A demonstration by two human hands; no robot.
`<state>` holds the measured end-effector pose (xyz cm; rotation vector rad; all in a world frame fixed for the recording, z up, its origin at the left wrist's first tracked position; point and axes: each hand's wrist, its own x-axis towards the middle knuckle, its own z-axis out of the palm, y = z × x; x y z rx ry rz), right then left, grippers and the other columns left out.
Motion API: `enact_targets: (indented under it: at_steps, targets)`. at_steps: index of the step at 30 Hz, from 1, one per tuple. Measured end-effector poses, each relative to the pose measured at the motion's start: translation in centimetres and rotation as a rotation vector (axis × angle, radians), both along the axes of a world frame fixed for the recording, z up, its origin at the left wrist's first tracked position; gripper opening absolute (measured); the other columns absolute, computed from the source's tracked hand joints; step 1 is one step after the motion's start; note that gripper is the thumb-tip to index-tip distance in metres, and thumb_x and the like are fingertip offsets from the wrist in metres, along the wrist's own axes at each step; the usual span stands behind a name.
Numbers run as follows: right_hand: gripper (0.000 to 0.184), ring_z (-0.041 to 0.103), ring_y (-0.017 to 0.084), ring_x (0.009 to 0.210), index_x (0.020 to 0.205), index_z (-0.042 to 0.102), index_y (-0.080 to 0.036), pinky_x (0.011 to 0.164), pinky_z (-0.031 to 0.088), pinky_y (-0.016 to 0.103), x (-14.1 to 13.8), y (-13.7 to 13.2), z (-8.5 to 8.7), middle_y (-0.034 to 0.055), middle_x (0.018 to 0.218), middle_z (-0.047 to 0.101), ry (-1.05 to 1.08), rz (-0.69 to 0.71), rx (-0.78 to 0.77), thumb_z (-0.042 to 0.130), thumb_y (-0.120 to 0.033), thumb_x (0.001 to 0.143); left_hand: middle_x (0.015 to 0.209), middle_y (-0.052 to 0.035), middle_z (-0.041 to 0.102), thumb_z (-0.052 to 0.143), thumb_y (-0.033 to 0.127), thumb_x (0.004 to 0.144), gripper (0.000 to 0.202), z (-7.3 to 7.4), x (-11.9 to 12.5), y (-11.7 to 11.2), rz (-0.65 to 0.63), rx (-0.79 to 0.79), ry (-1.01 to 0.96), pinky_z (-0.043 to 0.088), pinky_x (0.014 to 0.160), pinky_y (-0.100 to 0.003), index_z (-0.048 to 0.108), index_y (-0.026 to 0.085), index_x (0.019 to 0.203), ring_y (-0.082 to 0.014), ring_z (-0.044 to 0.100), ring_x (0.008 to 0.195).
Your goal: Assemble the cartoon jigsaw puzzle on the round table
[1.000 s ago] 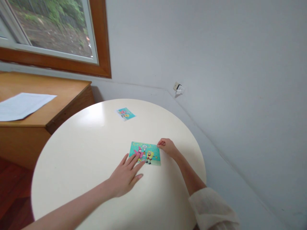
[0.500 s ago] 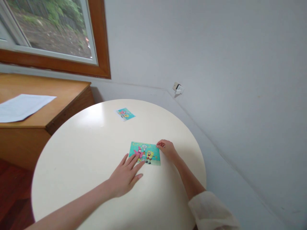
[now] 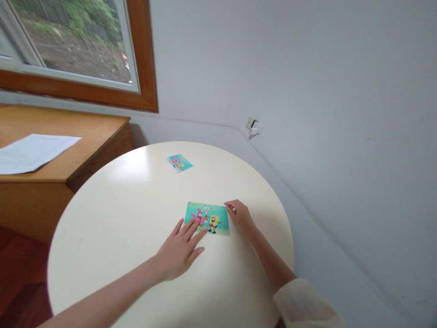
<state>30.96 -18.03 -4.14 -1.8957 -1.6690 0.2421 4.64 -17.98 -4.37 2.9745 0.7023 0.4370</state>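
A turquoise cartoon picture [image 3: 219, 227] lies flat on the round table in front of me, showing a pink starfish, a yellow sponge and a pale figure between them. My left hand [image 3: 179, 250] rests over its lower left part, fingers spread and fingertips on the surface. At the upper right corner is my right hand [image 3: 239, 215], thumb and fingers pinched together. Whether that pinch holds the picture's corner or some small piece cannot be made out. Farther back lies a smaller picture [image 3: 180, 162] with a similar design and a white border, slightly turned.
The round cream table [image 3: 112, 218] stands close to a white wall with a socket and plug [image 3: 254, 126]. To the left, a wooden desk [image 3: 99, 123] holds white paper sheets [image 3: 37, 152]. Above it is a wood-framed window [image 3: 146, 59].
My right hand has shifted very slightly at the picture's upper right corner, its fingers still pinched. The left hand stays on the picture. The whole view has drifted a little.
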Motion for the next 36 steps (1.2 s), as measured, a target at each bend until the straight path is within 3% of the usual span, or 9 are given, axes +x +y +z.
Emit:
enact_targets:
  at_steps: [3, 8, 12, 17, 22, 25, 28, 32, 36]
  targets:
    - [0.040, 0.046, 0.023, 0.120, 0.118, 0.059, -0.015, 0.100, 0.035, 0.039, -1.6, -2.1, -0.8, 0.0140, 0.127, 0.054, -0.151, -0.004, 0.033, 0.035, -0.027, 0.087, 0.145, -0.0113, 0.033, 0.030, 0.044, 0.094, 0.048, 0.0, 0.0, -0.1, 0.000, 0.001, -0.019, 0.022, 0.108, -0.048, 0.038, 0.024, 0.136, -0.0262, 0.030, 0.133]
    - [0.052, 0.032, 0.022, 0.132, 0.138, 0.037, -0.012, 0.108, 0.021, 0.043, -4.1, -4.3, -2.1, 0.0126, 0.143, 0.036, -0.446, 0.033, -0.132, 0.025, -0.033, 0.092, 0.145, -0.0125, 0.030, 0.028, 0.043, 0.094, 0.050, 0.0, 0.1, -0.3, 0.003, 0.006, -0.001, 0.023, 0.108, -0.048, 0.034, 0.021, 0.139, -0.0257, 0.029, 0.134]
    - [0.052, 0.030, 0.021, 0.133, 0.140, 0.034, -0.012, 0.108, 0.019, 0.043, -4.3, -2.2, -1.8, 0.0120, 0.144, 0.033, -0.488, 0.066, -0.146, 0.022, -0.031, 0.092, 0.144, -0.0139, 0.032, 0.028, 0.045, 0.094, 0.052, -0.3, 0.4, 0.6, 0.063, -0.006, -0.018, 0.019, 0.109, -0.050, 0.037, 0.019, 0.137, -0.0266, 0.028, 0.134]
    - [0.051, 0.028, 0.022, 0.134, 0.140, 0.032, -0.011, 0.108, 0.020, 0.044, -4.8, 2.2, -1.3, 0.0127, 0.145, 0.031, -0.483, 0.102, -0.127, 0.024, -0.030, 0.093, 0.143, -0.0158, 0.034, 0.026, 0.044, 0.094, 0.051, -0.3, 0.9, 4.0, 0.174, -0.087, 0.028, 0.017, 0.107, -0.057, 0.040, 0.017, 0.135, -0.0269, 0.028, 0.134]
    - [0.055, 0.023, 0.024, 0.136, 0.143, 0.025, -0.012, 0.107, 0.020, 0.048, -5.1, 4.0, -0.2, 0.0140, 0.147, 0.027, -0.435, 0.094, -0.125, 0.024, -0.035, 0.093, 0.145, -0.0148, 0.029, 0.027, 0.045, 0.093, 0.054, 1.5, 0.7, 5.8, 0.231, -0.159, 0.050, 0.017, 0.106, -0.058, 0.032, 0.018, 0.139, -0.0285, 0.024, 0.135]
    - [0.061, 0.013, 0.027, 0.138, 0.144, 0.020, -0.009, 0.109, 0.013, 0.051, -5.2, 2.0, 1.6, 0.0144, 0.149, 0.020, -0.471, 0.106, -0.037, 0.026, -0.041, 0.092, 0.148, -0.0138, 0.024, 0.029, 0.047, 0.092, 0.058, 3.3, -0.6, 4.9, 0.218, -0.045, -0.024, 0.009, 0.108, -0.056, 0.026, 0.019, 0.142, -0.0290, 0.016, 0.137]
    - [0.065, 0.006, 0.027, 0.139, 0.145, 0.018, -0.012, 0.110, 0.007, 0.050, -6.0, -1.7, 2.8, 0.0136, 0.150, 0.016, -0.548, 0.262, 0.086, 0.032, -0.044, 0.090, 0.150, -0.0106, 0.019, 0.031, 0.047, 0.091, 0.060, 4.0, -2.8, 3.2, 0.049, 0.038, -0.013, 0.000, 0.110, -0.053, 0.020, 0.022, 0.144, -0.0271, 0.013, 0.138]
    - [0.063, 0.018, 0.026, 0.137, 0.143, 0.027, -0.015, 0.110, 0.012, 0.048, -7.3, -5.9, 1.6, 0.0118, 0.148, 0.025, -0.548, 0.441, -0.026, 0.036, -0.045, 0.089, 0.148, -0.0118, 0.023, 0.027, 0.051, 0.091, 0.060, 2.6, -4.8, 1.4, 0.006, -0.034, 0.108, 0.004, 0.111, -0.050, 0.019, 0.023, 0.144, -0.0261, 0.021, 0.137]
    - [0.058, 0.023, 0.025, 0.136, 0.143, 0.027, -0.020, 0.110, 0.016, 0.047, -8.0, -6.9, 0.5, 0.0072, 0.148, 0.025, -0.509, 0.425, -0.111, 0.036, -0.042, 0.090, 0.149, -0.0129, 0.019, 0.023, 0.055, 0.091, 0.063, 1.6, -5.0, 0.8, 0.047, -0.099, 0.186, 0.008, 0.110, -0.053, 0.020, 0.022, 0.144, -0.0284, 0.019, 0.137]
